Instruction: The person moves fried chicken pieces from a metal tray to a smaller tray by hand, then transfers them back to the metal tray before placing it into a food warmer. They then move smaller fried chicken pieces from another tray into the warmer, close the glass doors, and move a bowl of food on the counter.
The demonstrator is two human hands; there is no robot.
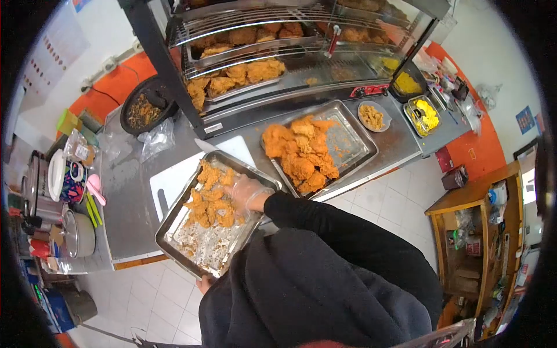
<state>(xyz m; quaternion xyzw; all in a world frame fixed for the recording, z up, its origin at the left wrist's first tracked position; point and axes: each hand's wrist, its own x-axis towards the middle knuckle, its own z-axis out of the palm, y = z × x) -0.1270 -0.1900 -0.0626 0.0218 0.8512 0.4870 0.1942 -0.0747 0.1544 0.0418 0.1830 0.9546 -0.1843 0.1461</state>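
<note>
My right hand (246, 192), in a clear plastic glove, reaches into a tilted metal tray (184, 240). Its fingers are closed against some light golden fried chicken (210, 200) heaped in the tray's far half. Crumbs and grease coat the bare near half. At the tray's lower corner, my left hand (203, 283) grips the rim, mostly hidden by my dark sleeve and clothing. Beneath the far side of this tray shows a white cutting board (235, 148). A second metal tray (352, 145) lies to the right, piled with darker orange fried chicken (299, 152).
A glass display warmer (255, 95) with fried chicken on racks stands behind. On the right are a small bowl (374, 116) and a yellow-filled container (423, 116). A black basin (145, 107), plastic bag (158, 139), pink spoon (95, 188) and steel pot (79, 234) are left.
</note>
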